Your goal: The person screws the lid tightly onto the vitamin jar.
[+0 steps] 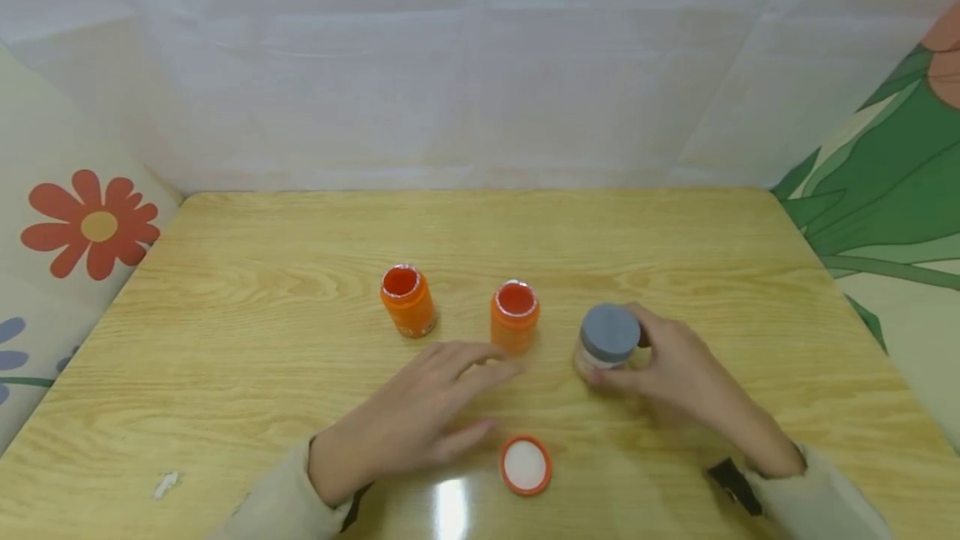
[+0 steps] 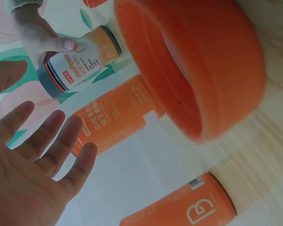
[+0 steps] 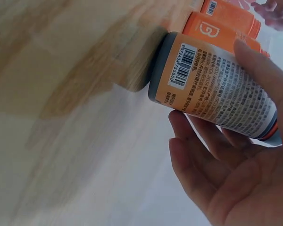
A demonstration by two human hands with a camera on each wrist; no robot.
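My right hand [image 1: 686, 369] grips a supplement bottle [image 1: 609, 336] with a grey lid, thumb on the near side and fingers round the far side. Its orange and white label, with a barcode, shows in the right wrist view, where the bottle [image 3: 212, 89] stands close over or on the wood. My left hand [image 1: 420, 415] is spread with nothing in it, its fingertips just in front of an open orange bottle [image 1: 514, 319]. Below those fingers an orange lid [image 1: 525, 465] lies with its white inside up; it looms large in the left wrist view.
A second open orange bottle [image 1: 408, 302] stands upright left of the middle one. A small torn white scrap [image 1: 166, 485] is at the front left of the wooden table [image 1: 262, 248]. White cloth [image 1: 450, 65] hangs behind, flowered fabric [image 1: 892, 190] at the sides.
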